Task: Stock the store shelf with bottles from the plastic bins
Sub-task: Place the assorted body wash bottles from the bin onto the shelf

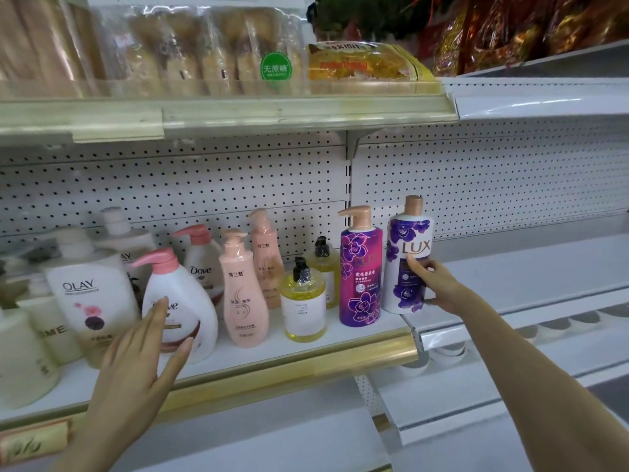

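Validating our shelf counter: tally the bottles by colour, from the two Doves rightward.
white Dove bottles: 2
pink bottles: 2
yellow bottles: 2
purple Lux pump bottle: 1
white-and-purple Lux bottle: 1
Total: 8

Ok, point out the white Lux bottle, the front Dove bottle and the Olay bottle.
white Lux bottle (410,233): head view, on the body above the lettering.
front Dove bottle (185,284): head view, on the white body under the pump.
Olay bottle (81,286): head view, on the logo.
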A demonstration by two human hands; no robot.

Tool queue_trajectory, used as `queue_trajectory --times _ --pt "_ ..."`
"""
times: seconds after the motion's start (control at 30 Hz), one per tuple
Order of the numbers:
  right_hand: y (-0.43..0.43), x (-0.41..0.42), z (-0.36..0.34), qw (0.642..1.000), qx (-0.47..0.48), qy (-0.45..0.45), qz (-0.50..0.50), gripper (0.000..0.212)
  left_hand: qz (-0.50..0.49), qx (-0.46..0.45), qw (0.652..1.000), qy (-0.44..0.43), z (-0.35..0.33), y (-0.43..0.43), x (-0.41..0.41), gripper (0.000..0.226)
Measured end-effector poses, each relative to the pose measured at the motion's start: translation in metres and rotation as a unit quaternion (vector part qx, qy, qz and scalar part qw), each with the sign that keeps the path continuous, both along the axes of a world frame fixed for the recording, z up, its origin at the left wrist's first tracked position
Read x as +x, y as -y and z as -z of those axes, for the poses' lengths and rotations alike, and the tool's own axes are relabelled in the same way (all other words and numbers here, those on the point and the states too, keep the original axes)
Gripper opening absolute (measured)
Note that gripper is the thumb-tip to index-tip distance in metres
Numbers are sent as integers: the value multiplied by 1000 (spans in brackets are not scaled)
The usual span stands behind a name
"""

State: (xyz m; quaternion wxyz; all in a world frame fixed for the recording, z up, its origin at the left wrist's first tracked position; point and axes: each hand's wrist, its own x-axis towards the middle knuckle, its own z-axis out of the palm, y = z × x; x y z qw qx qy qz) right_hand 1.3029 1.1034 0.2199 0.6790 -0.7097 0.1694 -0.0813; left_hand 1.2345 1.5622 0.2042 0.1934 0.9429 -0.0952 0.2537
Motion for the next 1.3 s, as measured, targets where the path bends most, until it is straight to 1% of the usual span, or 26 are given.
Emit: queue_trajectory --times 0.1,0.17,0.23,0.27,0.3,0.33,0.37,0.4,0.43,0.47,0.5,0.57,0.63,0.7,0.83,1.07,1.23,1.3 --pt "-10 -10 -4 998 -35 14 45 61 -2 16 1000 -2 -1 -18 4 79" --pt "-22 -18 -4 995 -63 29 76 58 -3 28 1000 0 -4 -28 6 76" --pt "-37 -29 -6 989 -103 33 104 55 -15 41 999 5 -10 -34 9 80" --pt "-46 -37 -5 986 -126 36 108 56 -22 44 999 5 -14 -38 6 84" --pt "-47 -39 3 981 -154 36 108 65 -28 45 999 -1 -17 -42 4 88" --pt "-39 -32 19 974 -197 25 107 80 -31 46 998 -11 -19 -48 2 92" --pt "-42 -30 27 964 -245 10 106 89 -31 48 998 -21 -21 -54 0 94" --pt "-56 -38 25 951 -292 -3 106 86 -33 47 998 -25 -22 -61 -2 94" --pt "-79 -54 17 933 -341 -20 112 78 -34 44 998 -27 -21 -69 -2 89" --pt "-103 -71 8 910 -398 -29 113 73 -36 43 998 -29 -20 -78 -3 82" --pt "-122 -84 3 889 -443 -37 112 73 -39 42 998 -31 -19 -87 -3 78" --pt "-147 -102 0 856 -506 -44 95 74 -50 50 997 -35 -15 -101 -4 82" --pt "-163 -113 3 835 -546 -37 58 74 -61 57 996 -42 -14 -110 -9 90" --pt "-175 -121 4 821 -569 -35 27 76 -62 58 995 -46 -15 -115 -17 95" --pt "-194 -136 -3 820 -572 -15 -15 77 -64 44 996 -34 -16 -122 -42 97" --pt "-216 -153 -15 780 -623 42 -39 74 -123 29 991 -36 -20 -143 -110 97" --pt "-239 -163 -1 780 -617 56 -87 70 -159 18 984 -77 -14 -162 -165 99" --pt "-252 -165 2 786 -608 54 -98 70 -168 11 982 -83 -11 -172 -184 95"
